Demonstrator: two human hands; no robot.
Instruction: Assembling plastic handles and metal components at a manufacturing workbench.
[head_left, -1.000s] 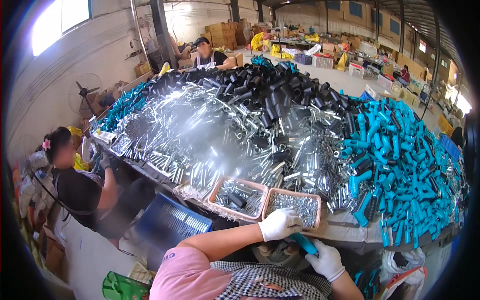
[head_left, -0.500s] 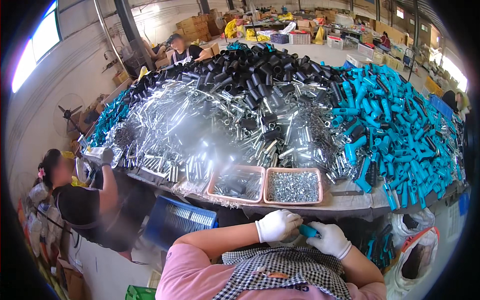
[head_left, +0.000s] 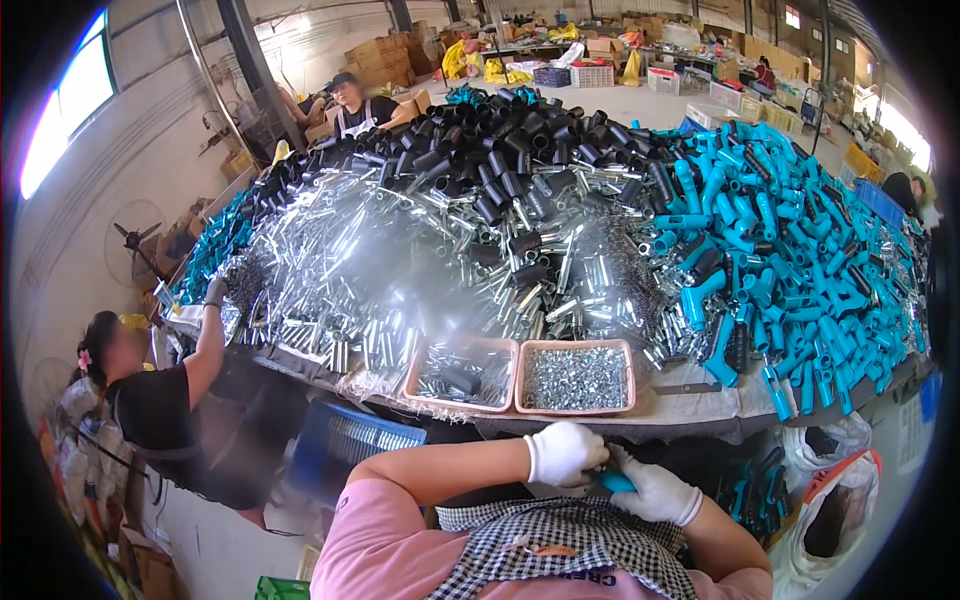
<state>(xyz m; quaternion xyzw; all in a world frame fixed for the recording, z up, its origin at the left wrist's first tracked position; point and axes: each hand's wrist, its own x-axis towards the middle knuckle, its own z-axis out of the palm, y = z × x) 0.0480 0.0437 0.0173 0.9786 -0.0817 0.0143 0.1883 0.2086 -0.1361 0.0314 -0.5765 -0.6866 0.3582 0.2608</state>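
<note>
Close to my body, below the table edge, my two white-gloved hands meet. My right hand (head_left: 655, 486) is closed around a teal plastic handle (head_left: 612, 481), which shows only in part between the hands. At the handle's far end my left hand (head_left: 565, 454) is closed, its fingertips pinched together; whatever it grips is hidden. On the table edge ahead stand two pink trays: one tray (head_left: 524, 400) is filled with small metal nuts (head_left: 578, 376), the other tray (head_left: 412, 380) carries slim metal pieces and a black sleeve (head_left: 461, 380).
A heap covers the table: black sleeves (head_left: 520, 130), metal tubes (head_left: 340, 250) and teal handles (head_left: 800, 270). At the left a co-worker (head_left: 170, 400) reaches to the table; another person (head_left: 365, 110) is behind the heap. A blue crate (head_left: 350, 450) and white sacks (head_left: 840, 520) stand below.
Both hands have drawn closer together around the teal handle, and less of it shows. The co-worker at the left has stretched an arm farther toward the heap. My view has shifted slightly.
</note>
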